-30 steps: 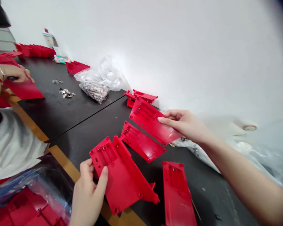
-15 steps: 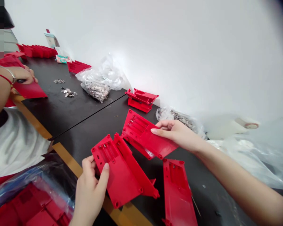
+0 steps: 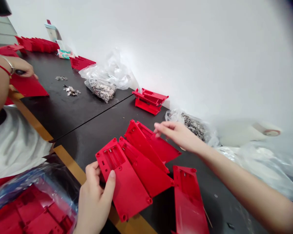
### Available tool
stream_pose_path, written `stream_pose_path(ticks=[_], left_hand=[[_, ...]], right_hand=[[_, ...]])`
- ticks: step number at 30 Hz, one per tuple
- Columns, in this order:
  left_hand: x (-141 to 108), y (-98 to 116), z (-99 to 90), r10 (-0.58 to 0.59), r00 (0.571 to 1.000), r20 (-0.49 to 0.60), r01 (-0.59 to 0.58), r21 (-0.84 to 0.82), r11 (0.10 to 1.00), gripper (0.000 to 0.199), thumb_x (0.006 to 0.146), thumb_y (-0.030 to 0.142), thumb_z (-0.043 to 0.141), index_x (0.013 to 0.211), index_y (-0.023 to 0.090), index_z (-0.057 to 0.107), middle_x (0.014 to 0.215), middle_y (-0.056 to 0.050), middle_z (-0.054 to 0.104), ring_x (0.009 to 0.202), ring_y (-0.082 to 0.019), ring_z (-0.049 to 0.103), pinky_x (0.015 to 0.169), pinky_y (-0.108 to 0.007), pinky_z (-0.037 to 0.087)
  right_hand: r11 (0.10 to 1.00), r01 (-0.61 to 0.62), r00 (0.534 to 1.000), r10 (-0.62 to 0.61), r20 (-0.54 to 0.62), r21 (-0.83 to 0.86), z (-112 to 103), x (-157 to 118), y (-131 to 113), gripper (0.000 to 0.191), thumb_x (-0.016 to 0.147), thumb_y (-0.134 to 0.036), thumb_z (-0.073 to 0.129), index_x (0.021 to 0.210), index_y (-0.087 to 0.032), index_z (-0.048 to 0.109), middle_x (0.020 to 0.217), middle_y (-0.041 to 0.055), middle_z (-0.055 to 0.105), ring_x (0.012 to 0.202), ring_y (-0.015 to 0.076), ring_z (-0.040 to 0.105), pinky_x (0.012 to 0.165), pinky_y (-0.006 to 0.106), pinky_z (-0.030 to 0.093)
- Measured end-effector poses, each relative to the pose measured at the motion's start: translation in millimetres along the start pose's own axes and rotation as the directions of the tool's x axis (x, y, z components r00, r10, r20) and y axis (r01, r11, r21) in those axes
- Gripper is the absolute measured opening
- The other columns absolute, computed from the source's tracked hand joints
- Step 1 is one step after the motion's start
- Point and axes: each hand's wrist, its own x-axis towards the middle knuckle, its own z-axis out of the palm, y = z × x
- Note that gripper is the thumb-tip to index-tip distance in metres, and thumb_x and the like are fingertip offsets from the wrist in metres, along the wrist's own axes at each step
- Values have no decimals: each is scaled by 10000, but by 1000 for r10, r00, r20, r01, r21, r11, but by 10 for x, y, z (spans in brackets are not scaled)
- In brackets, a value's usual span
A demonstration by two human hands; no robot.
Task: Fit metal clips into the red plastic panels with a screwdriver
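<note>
My left hand (image 3: 96,195) grips a red plastic battery housing (image 3: 129,191) by its left edge, thumb on its face. Slots with small metal contacts show at its upper end. More red housings lean against each other beside it: a middle one (image 3: 148,170), a tilted one (image 3: 146,146) and a rear one (image 3: 166,148). My right hand (image 3: 173,131) hovers by the rear housing, fingers loosely bent and slightly apart, with nothing visible in them. Another red housing (image 3: 189,198) lies on the table to the right.
Bags of metal contacts (image 3: 101,89) (image 3: 194,125) and stacked red housings (image 3: 151,100) stand along the wall. Loose contacts (image 3: 71,90) lie on the black table (image 3: 88,133). At left, a co-worker's hand (image 3: 23,67) rests on a red panel. A plastic-lined bin (image 3: 70,195) holds red parts.
My right hand has let go of a red housing, which now leans with the others, and has moved slightly up. My left hand keeps its grip. The view has shifted a little.
</note>
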Motion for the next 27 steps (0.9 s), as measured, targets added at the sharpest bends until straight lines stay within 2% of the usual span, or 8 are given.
stream_pose_path(ticks=[2,4,8,11,16,20,23,27], left_hand=[[-9,16,3,13,1000,-11,-13,6,1000,524,836,666,514,1142,244,473,1104,-73,739,952,-293,723,549,-317,537],[-15,32,9,24,999,-21,-23,10,1000,512,843,658,510,1139,241,478,1099,-72,741,943,-287,726,550,-315,543],[-6,12,20,66,997,-36,-65,7,998,484,860,634,506,1134,235,490,1080,-70,749,931,-273,733,617,-333,576],[7,-30,27,88,995,-45,-88,12,996,481,858,626,522,1134,233,496,1063,-67,755,917,-268,738,607,-326,582],[2,-52,28,94,995,-33,-94,-2,996,469,872,620,513,1144,238,492,1069,-61,756,936,-265,737,554,-297,569],[-6,-49,23,88,996,-30,-88,-1,996,468,876,617,510,1146,235,496,1063,-62,756,924,-266,737,578,-311,577],[-5,-45,26,89,996,-25,-89,-6,996,465,874,620,510,1137,236,494,1062,-61,755,917,-267,737,573,-313,573],[-7,-32,27,77,997,-15,-78,-16,997,470,880,620,500,1147,233,489,1089,-72,746,932,-267,735,576,-311,570]], right_hand=[[979,34,973,-78,-216,-201,-86,321,70,494,961,-601,411,941,-195,692,903,36,702,750,161,610,671,272,446],[918,-1,932,-143,-333,-397,-146,726,186,340,981,-428,466,1072,-175,674,1121,75,685,969,205,623,845,307,458],[866,-48,947,-118,-298,-498,-154,1456,438,324,968,-303,507,1197,-112,633,1197,141,658,1079,243,608,906,326,455],[817,-69,959,-105,-265,-572,-97,1737,529,362,936,-349,578,1207,-116,634,1187,149,653,1049,249,620,870,320,472],[698,-99,956,-131,-263,-709,18,1805,522,487,873,-462,650,1151,-63,669,1192,228,604,1134,356,542,914,414,443],[633,-7,962,-207,-179,-774,118,1757,540,326,866,-259,648,1116,-53,675,1233,224,583,1193,333,498,973,412,398],[643,36,960,-235,-152,-765,129,1744,570,238,877,-164,585,1069,-51,669,1131,180,639,1163,284,530,1021,429,368],[739,74,943,-269,-193,-669,-43,1706,567,294,927,-196,465,1085,-40,657,1129,211,651,1140,308,557,1006,443,380]])
